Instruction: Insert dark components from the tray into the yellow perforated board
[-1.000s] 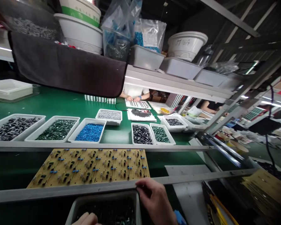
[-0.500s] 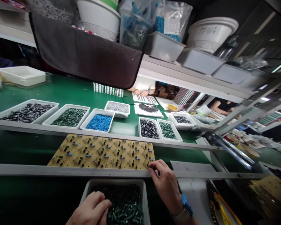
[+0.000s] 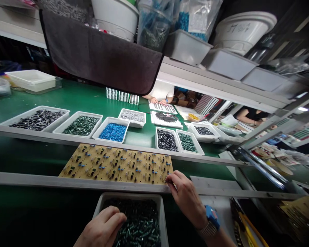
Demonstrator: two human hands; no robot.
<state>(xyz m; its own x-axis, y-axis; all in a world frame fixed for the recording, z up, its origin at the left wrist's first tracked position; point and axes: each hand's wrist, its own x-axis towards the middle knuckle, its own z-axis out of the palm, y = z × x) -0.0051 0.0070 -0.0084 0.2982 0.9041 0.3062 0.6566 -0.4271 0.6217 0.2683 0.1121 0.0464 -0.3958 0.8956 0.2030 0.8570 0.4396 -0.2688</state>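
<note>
One board (image 3: 126, 165), long axis left-right, between two rails (image 3: 92, 184); right hand (image 3: 184, 192) fingertips together at its near-right corner, left hand (image 3: 100, 228) bunched over one parts bin (image 3: 163, 216); can't tell whether either grip holds anything.

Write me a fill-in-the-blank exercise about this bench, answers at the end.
1. The right hand is at the near ____ corner of the brown circuit board.
2. The hand over the near tray of green parts is the ____ hand.
3. The bright blue parts lie in a tray coloured ____.

Answers: right; left; white.
</note>
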